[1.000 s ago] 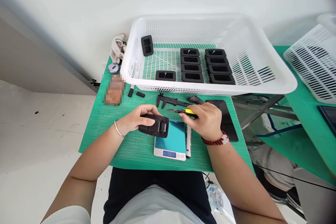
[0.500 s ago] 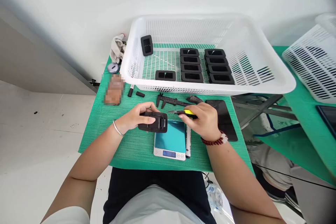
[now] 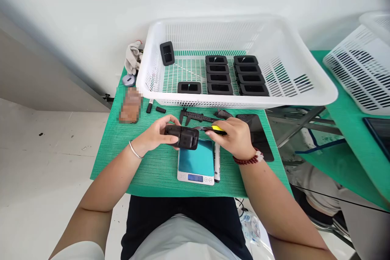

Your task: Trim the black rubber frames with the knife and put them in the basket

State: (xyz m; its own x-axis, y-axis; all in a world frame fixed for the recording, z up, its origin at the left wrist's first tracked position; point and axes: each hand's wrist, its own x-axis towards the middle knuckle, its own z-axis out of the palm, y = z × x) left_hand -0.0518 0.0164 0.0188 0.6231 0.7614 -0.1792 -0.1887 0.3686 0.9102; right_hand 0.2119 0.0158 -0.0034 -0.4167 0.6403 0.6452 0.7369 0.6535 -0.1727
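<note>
1. The black part [image 3: 182,136] is held in the left hand [image 3: 154,138], off the counter [image 3: 146,170] and just over the far edge of the scale [image 3: 196,162]. The hand is closed round the part's left end, with the thumb on the near side and the fingers over the far side.
2. The right hand [image 3: 233,138] is closed round a knife [image 3: 217,129] with a yellow slider. The blade is pointed left at the part's right end. Actual contact cannot be confirmed.
3. Handling, as judged:
   - The part looks like a moulded shell in matte black, probably plastic or hard rubber.
   - It is taken to be light, since it is carried by the fingers of one hand alone.
   - It is taken to be stiff, as no sag or squeeze is seen under the grip.
   - The matte skin should not be slippery, and the part is not thought fragile.
4. Grip point, as judged: the part is best pinched across its long sides at the end away from the blade, as it is held now. Fingers should be kept clear of the right end.
5. Surroundings:
   - The scale's display is lit, and a pen [image 3: 217,162] lies along its right edge.
   - A caliper [image 3: 195,116] lies beyond the hands, and a dark phone [image 3: 257,134] lies to the right.
   - A white basket [image 3: 231,103] holds matching parts [image 3: 236,75] in two rows, with two more set apart.
   - A glove [image 3: 132,55] lies at the far left corner.
</note>
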